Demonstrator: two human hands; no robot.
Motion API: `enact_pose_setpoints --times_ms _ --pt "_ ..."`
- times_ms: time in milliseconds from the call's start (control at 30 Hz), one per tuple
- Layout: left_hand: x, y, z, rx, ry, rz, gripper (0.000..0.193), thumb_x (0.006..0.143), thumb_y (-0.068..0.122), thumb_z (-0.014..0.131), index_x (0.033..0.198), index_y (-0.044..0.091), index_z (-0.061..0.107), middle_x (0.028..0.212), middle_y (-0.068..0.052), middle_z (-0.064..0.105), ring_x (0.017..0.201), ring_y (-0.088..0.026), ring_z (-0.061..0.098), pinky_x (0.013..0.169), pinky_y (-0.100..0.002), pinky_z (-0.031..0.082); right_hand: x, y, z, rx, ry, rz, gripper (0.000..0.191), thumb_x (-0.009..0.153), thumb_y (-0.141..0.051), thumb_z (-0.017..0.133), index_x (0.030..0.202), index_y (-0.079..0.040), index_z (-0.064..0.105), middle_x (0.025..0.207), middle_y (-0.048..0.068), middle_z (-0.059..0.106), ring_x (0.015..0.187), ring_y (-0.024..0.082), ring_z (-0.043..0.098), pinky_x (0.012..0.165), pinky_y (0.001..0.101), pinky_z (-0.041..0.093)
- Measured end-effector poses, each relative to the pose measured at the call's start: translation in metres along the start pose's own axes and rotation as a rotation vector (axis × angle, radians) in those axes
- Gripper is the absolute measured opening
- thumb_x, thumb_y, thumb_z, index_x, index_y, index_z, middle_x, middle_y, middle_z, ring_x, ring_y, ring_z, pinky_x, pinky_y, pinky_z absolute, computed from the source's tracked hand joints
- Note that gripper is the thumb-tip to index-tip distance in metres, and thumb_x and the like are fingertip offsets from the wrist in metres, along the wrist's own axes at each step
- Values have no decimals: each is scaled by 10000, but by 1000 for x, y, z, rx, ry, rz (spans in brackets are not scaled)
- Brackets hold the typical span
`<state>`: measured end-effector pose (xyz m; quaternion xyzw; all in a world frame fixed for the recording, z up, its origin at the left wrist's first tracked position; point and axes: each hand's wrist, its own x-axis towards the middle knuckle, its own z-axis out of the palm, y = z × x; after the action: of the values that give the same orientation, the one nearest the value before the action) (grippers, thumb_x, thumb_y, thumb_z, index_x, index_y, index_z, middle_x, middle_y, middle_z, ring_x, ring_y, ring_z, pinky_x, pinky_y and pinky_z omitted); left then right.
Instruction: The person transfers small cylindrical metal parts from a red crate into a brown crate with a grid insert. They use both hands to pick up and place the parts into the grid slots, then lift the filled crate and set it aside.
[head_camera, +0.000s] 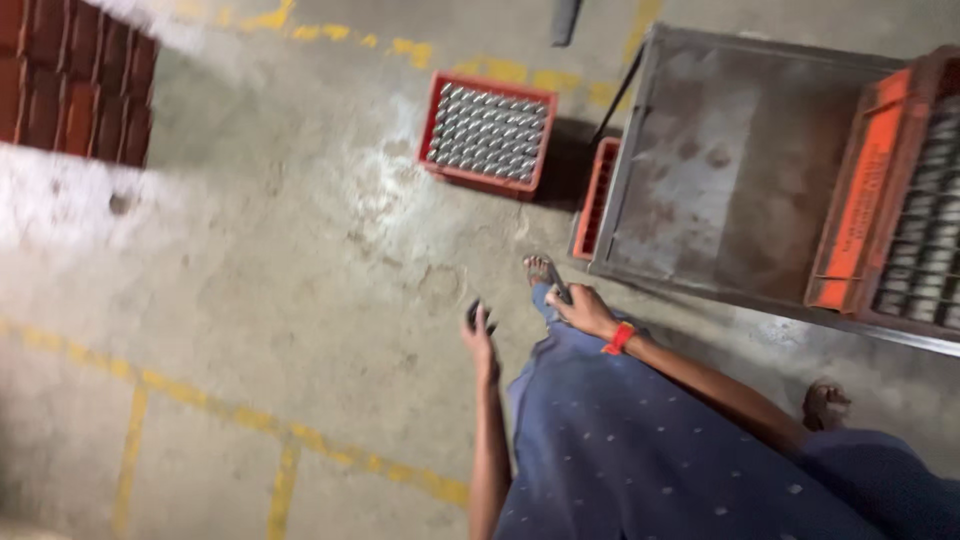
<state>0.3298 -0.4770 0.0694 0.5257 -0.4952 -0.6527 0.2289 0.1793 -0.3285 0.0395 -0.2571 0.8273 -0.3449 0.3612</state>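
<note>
Two hands hang low, left hand and right hand each closed on a dark object; keep grips firm nearing the crate on the floor.

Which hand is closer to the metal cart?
The right hand. It hangs just below the metal cart, near its front corner. The left hand is farther off, out over the bare concrete floor.

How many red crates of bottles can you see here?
3: one crate on the floor, one crate on the metal cart, and a third edge-on beside the cart, contents hidden. More may lie outside the frame.
</note>
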Motion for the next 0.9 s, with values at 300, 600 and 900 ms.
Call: enact_pose_setpoints --times_ms 300,600,900 --pt "53 -7 -70 404 -39 -360 399 972 319 694 1195 -11 685 1037 -152 714 858 -276 709 663 -403 567 -25 28 -31 -135 354 143 383 966 -413 614 1105 -64 693 928 210 731 891 439 688 768 554 534" --pt "66 17 6 427 -418 -304 359 974 301 644 1228 48 649 1071 -118 740 877 -259 739 653 -367 566 -134 80 -35 17 474 659 354 953 -462 582 1107 -169 707 1026 214 714 955 471 664 812 586 533" --pt "0 11 52 483 -480 -301 376 975 291 659 1248 32 648 1090 -151 746 888 -271 752 660 -373 580 -172 117 -83 -65 453 626 276 847 -372 661 990 -152 744 989 155 744 975 373 713 859 511 554"
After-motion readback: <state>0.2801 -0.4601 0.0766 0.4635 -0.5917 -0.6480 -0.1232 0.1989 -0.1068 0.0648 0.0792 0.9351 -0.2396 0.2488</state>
